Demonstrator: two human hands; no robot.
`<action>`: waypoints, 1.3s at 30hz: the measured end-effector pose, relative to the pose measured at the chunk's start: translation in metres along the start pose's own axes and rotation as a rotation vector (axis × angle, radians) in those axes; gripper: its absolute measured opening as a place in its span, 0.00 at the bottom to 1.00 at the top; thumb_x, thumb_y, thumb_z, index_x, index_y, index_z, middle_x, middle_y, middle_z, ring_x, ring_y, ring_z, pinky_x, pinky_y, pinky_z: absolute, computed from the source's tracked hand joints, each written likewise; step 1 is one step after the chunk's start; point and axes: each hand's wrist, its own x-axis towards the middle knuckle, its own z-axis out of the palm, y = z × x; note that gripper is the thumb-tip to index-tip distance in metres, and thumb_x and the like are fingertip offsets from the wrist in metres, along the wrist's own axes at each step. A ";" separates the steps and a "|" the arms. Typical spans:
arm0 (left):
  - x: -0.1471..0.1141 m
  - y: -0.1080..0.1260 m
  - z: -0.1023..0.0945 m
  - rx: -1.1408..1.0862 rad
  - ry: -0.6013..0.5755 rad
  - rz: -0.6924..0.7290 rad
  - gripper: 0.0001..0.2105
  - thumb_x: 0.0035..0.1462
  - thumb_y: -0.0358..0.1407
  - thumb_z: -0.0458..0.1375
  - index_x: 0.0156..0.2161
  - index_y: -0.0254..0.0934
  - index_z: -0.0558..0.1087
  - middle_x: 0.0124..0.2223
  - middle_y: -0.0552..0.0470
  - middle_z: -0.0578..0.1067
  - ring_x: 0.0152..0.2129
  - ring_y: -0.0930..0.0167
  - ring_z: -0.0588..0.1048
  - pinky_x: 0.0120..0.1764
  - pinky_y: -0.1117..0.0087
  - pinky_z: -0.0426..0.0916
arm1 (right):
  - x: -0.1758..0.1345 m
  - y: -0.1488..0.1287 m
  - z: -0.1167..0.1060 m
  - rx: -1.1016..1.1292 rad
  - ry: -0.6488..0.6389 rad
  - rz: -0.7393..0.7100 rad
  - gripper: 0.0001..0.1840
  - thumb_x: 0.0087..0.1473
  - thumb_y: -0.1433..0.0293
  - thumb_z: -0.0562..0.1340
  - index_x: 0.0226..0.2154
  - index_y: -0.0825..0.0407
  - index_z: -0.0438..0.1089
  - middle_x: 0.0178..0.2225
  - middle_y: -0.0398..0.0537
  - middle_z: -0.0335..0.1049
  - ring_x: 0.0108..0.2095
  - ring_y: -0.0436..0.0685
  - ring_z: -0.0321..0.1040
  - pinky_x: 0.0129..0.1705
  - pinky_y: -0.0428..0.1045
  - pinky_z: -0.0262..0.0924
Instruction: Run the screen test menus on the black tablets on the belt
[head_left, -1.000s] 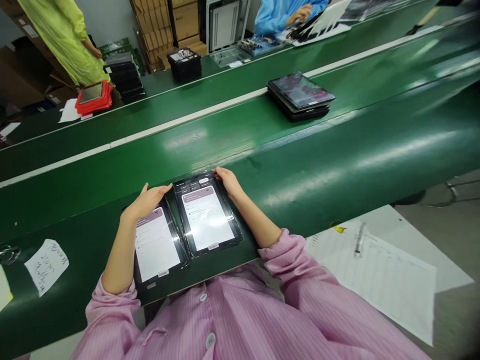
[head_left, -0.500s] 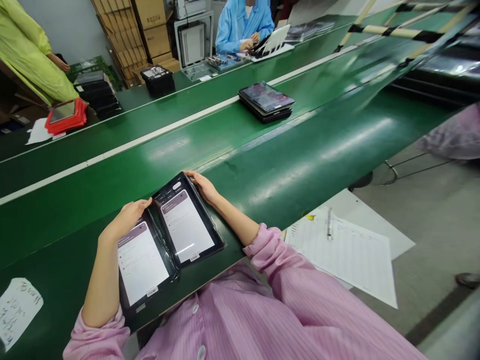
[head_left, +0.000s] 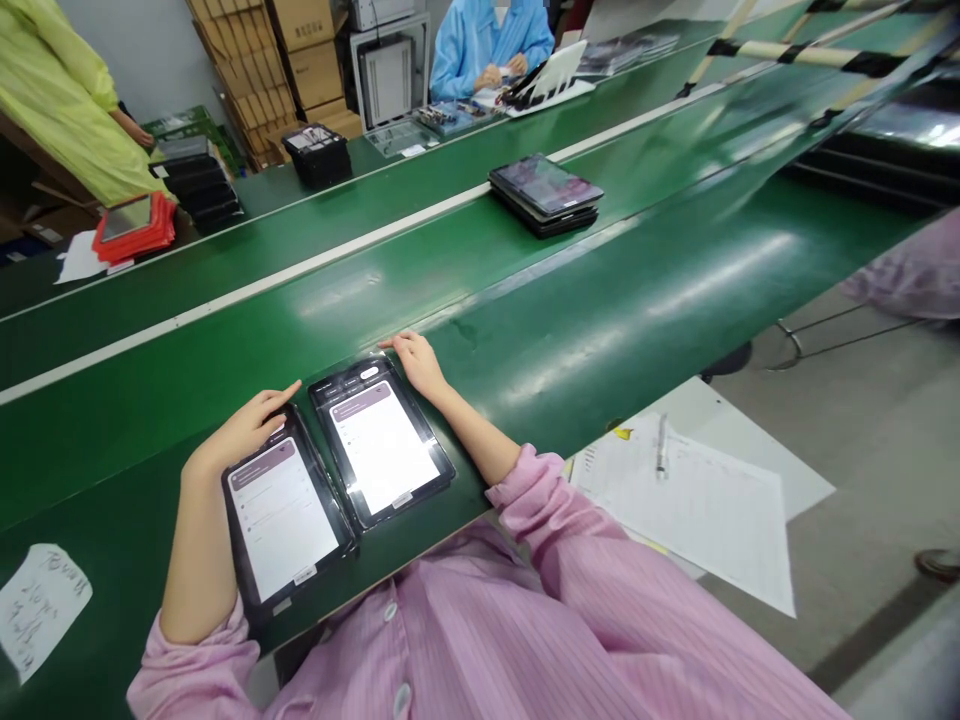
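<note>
- I see the left hand [head_left: 251,430] palm down, wrist bent inward, index finger stretched out.
- The left forearm [head_left: 201,555] reaches almost straight forward.
- The right hand [head_left: 421,368] points its index finger inward, other fingers loosely bent.
- The right forearm [head_left: 484,435] slants inward, wrist nearly straight.

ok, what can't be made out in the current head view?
Head view:
Left black rectangular tablet: upper-left corner, hidden by the left hand.
Right black rectangular tablet: fine screen text, too small.
White handwritten paper slip: wording, too small.
Yellow-gowned person: head, cut off by top edge.
</note>
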 end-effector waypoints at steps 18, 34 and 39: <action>-0.026 -0.013 -0.013 -0.003 -0.166 -0.101 0.48 0.54 0.56 0.60 0.73 0.44 0.43 0.66 0.42 0.65 0.60 0.55 0.66 0.57 0.62 0.64 | -0.006 0.003 -0.002 -0.039 -0.258 -0.187 0.26 0.64 0.51 0.54 0.58 0.44 0.69 0.55 0.52 0.70 0.57 0.64 0.64 0.62 0.62 0.56; -0.003 -0.021 0.000 -0.112 0.187 -0.187 0.21 0.63 0.39 0.50 0.59 0.39 0.71 0.47 0.47 0.81 0.42 0.64 0.79 0.48 0.65 0.70 | 0.001 0.027 0.008 0.158 -0.124 0.047 0.30 0.55 0.64 0.58 0.61 0.47 0.60 0.46 0.53 0.75 0.45 0.62 0.73 0.55 0.63 0.65; -0.010 -0.010 -0.003 -0.001 0.135 -0.194 0.23 0.67 0.46 0.43 0.59 0.44 0.71 0.55 0.49 0.78 0.52 0.61 0.75 0.54 0.61 0.67 | 0.002 0.027 0.004 0.177 -0.108 0.141 0.29 0.53 0.60 0.60 0.57 0.47 0.62 0.43 0.52 0.75 0.41 0.62 0.73 0.52 0.64 0.67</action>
